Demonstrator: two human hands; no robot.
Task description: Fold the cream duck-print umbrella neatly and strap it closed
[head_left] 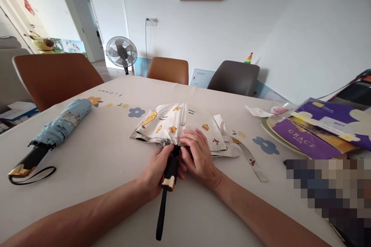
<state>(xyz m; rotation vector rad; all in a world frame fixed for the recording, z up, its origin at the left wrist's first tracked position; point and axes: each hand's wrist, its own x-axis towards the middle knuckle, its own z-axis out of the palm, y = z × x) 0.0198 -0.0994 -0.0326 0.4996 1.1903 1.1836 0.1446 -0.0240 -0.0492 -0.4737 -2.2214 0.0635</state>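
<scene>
A white folding umbrella (191, 127) with yellow and orange cartoon prints lies on the table in front of me, its canopy collapsed but loosely spread. My left hand (155, 170) is closed round its black handle (172, 168), which has a gold end and a black wrist strap hanging toward me. My right hand (198, 156) grips the gathered canopy edge beside the top of the handle, fingers on the cloth and thumb tucked near the shaft. The canopy's closing strap (252, 160) trails to the right. At left lies a blue umbrella (63, 123), folded, its strap looped on the table.
On the right, a purple box (307, 139) and packages rest on a green-rimmed plate (269, 133). A blurred patch (333, 193) covers the lower right. Chairs (58, 79) stand along the far table edge (162, 79), with a fan (121, 52) behind.
</scene>
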